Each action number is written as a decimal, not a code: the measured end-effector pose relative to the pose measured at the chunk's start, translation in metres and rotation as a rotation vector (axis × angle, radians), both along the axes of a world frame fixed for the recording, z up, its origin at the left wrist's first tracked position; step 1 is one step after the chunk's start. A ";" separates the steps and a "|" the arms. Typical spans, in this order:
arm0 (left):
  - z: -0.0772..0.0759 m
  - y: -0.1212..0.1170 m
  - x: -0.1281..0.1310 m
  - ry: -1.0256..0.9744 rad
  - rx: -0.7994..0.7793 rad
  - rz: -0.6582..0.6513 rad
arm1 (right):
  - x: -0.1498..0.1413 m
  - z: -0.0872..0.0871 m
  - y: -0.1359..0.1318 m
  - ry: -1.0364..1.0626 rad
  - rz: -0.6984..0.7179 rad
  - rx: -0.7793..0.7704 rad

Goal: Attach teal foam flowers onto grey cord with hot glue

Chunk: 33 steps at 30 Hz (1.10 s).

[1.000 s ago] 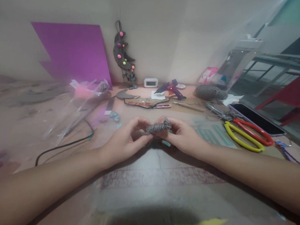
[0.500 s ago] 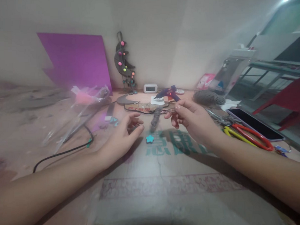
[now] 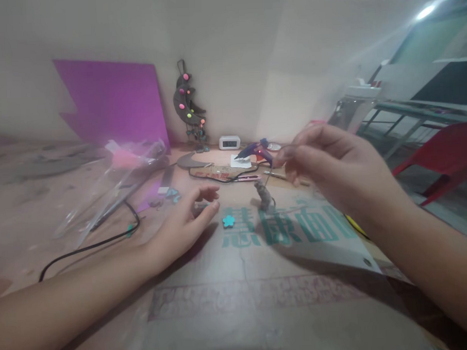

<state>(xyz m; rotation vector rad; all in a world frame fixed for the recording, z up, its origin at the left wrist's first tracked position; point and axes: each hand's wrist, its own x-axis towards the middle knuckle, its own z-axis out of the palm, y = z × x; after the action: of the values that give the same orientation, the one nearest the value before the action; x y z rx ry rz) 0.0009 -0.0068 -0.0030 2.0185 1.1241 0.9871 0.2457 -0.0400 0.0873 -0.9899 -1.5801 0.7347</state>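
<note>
My right hand is raised at the right, thumb and forefinger pinched on a thin grey yarn strand. From that strand a small bundle of grey yarn hangs close above the table, slightly blurred. My left hand lies on the table with its fingers loosely curved and the thumb apart, nothing visible in it. Just right of its thumb sits a turquoise flower piece on the printed sheet.
Behind the hands are a glue gun, a white digital clock and a grey crescent. A decorated moon hanging and purple card stand at the wall. Plastic wrapping and a black cord lie left.
My right hand has moved right and nearer, drawing the grey yarn bundle to the right with it. My left hand stays nearly in place. The view has shifted slightly.
</note>
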 end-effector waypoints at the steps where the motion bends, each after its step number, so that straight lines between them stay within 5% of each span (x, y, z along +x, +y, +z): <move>1: 0.001 -0.001 0.000 0.008 0.013 -0.014 | -0.003 -0.005 -0.002 -0.067 0.008 0.000; 5: 0.000 -0.004 -0.002 0.099 0.158 -0.152 | -0.016 -0.038 -0.003 -0.338 0.088 -0.011; 12: -0.007 -0.004 -0.002 0.205 0.315 -0.329 | -0.033 -0.077 -0.004 -0.499 0.201 0.116; 18: -0.004 -0.004 0.000 0.185 0.234 -0.300 | -0.027 -0.075 -0.009 -0.611 0.285 0.243; 23: 0.001 -0.001 0.000 0.144 0.165 -0.192 | -0.008 -0.063 0.009 -0.618 -0.036 0.202; 29: 0.002 -0.001 -0.001 0.135 0.200 -0.191 | 0.002 -0.086 0.034 -0.910 -0.034 0.125; 33: 0.007 -0.004 -0.004 0.097 0.124 -0.115 | 0.003 -0.091 0.037 -0.790 -0.034 0.099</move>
<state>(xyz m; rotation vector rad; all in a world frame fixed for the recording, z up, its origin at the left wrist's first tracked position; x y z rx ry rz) -0.0033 -0.0111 0.0042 2.2248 1.0048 0.9292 0.2492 -0.0031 -0.0034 -1.3159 -2.2346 0.2262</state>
